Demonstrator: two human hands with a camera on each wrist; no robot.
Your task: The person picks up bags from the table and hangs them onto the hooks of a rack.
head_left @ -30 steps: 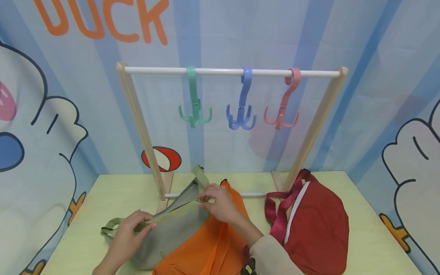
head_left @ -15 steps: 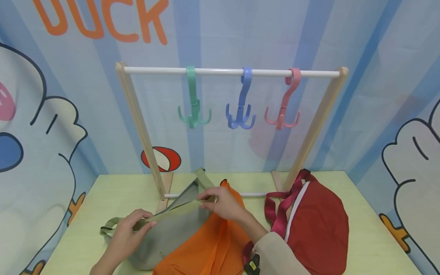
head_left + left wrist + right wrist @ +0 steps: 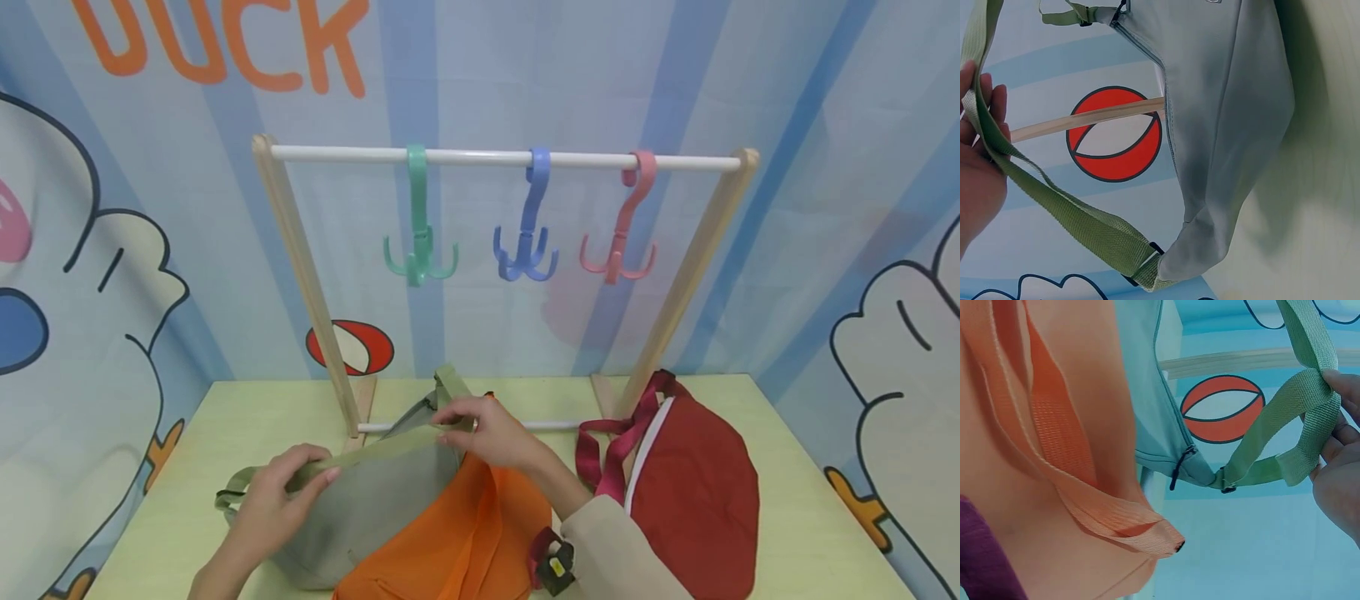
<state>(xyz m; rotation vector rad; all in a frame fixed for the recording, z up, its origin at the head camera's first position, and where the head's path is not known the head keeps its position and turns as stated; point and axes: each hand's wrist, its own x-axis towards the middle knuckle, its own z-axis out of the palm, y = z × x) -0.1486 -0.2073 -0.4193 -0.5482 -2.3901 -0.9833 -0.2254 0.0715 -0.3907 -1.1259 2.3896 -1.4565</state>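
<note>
A grey-green bag (image 3: 360, 508) with a zipped top lies on the table at the left of the head view. Its light green webbing strap (image 3: 393, 448) stretches between both hands above the bag. My left hand (image 3: 273, 504) holds the strap's left part, fingers curled round it in the left wrist view. With thumb and fingertips, my right hand (image 3: 491, 435) pinches the strap near the bag's far end; in the right wrist view the webbing (image 3: 1319, 400) is doubled there. An orange bag (image 3: 450, 533) lies under the right forearm, overlapping the grey-green one.
A dark red bag (image 3: 697, 492) with crimson straps lies at the right. Behind stands a wooden rack with a white bar (image 3: 480, 156), from which green (image 3: 420, 225), blue (image 3: 528, 225) and pink (image 3: 621, 225) hooks hang. A printed cloth backs the table (image 3: 817, 542).
Both hands have lifted the strap slightly, drawing it straighter. My right hand has shifted a little to the right and up; the left hand has risen slightly. The green hook sways slightly.
</note>
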